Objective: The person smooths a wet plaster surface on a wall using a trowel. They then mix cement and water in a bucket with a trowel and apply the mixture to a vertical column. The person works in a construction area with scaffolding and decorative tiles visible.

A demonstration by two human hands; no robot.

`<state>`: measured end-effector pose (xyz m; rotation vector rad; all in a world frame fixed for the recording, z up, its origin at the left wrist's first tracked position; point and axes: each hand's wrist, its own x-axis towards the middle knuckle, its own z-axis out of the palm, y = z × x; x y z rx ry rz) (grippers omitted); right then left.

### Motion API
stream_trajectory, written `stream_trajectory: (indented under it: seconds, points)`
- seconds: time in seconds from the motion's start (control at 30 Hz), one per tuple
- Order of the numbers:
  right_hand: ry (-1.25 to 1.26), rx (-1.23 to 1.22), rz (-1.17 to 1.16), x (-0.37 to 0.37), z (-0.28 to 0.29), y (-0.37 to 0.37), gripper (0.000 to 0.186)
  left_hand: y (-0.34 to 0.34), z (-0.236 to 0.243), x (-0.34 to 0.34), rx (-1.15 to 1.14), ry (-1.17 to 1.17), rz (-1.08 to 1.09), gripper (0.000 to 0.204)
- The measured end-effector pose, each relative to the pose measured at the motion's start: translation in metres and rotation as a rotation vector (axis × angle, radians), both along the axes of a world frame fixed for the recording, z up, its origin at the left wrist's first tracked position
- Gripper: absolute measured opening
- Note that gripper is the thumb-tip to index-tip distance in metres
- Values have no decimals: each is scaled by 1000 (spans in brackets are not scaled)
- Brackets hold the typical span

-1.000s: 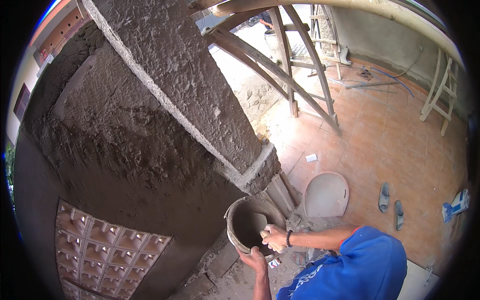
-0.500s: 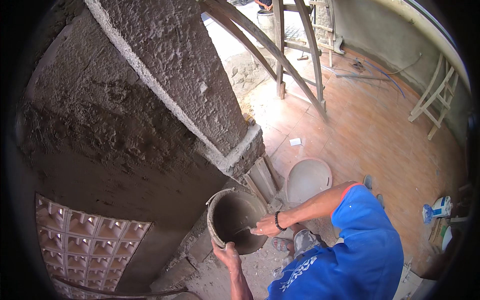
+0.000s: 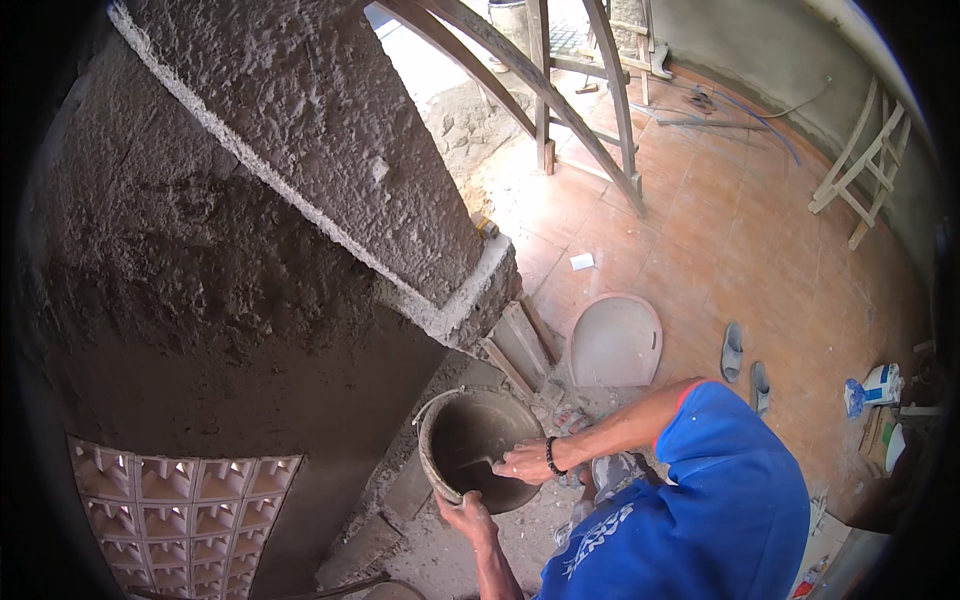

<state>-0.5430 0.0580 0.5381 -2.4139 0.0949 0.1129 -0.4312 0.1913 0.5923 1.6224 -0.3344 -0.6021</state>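
A mortar-smeared bucket [image 3: 432,462] tilts in front of me, its mouth facing up towards me. At its near-left rim my left hand [image 3: 467,516] is closed, the thumb over the edge. My right hand [image 3: 521,462], with a dark bead bracelet on its wrist, reaches over the bucket's right side. Its fingers are closed around what looks like a trowel [image 3: 487,462]; only a thin pale metal part shows, and the hand hides its handle. Grey wet-looking mortar [image 3: 465,474] lies inside the bucket, in shadow.
A rough plastered wall [image 3: 200,280] with patterned vent blocks [image 3: 190,515] rises at left. Beyond the bucket lie wood boards [image 3: 518,345] and a pale basin-like tub [image 3: 615,345]. Slippers [image 3: 732,352] are on the tiled floor at right. Wooden supports [image 3: 545,90] stand farther back.
My view has shifted, and the bucket sits slightly lower and further right in it. Both hands keep their hold. The slippers, partly hidden behind my arm before, now show fully.
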Motion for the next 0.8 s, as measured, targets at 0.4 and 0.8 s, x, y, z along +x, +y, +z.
stream_trajectory:
  seconds: [0.4, 0.8]
  points:
    - [100, -234, -82, 1, 4, -51, 15, 17, -12, -4, -2, 40, -8, 66]
    - [67, -229, 89, -6, 31, -26, 14, 56, -12, -5, 59, 31, 52, 67]
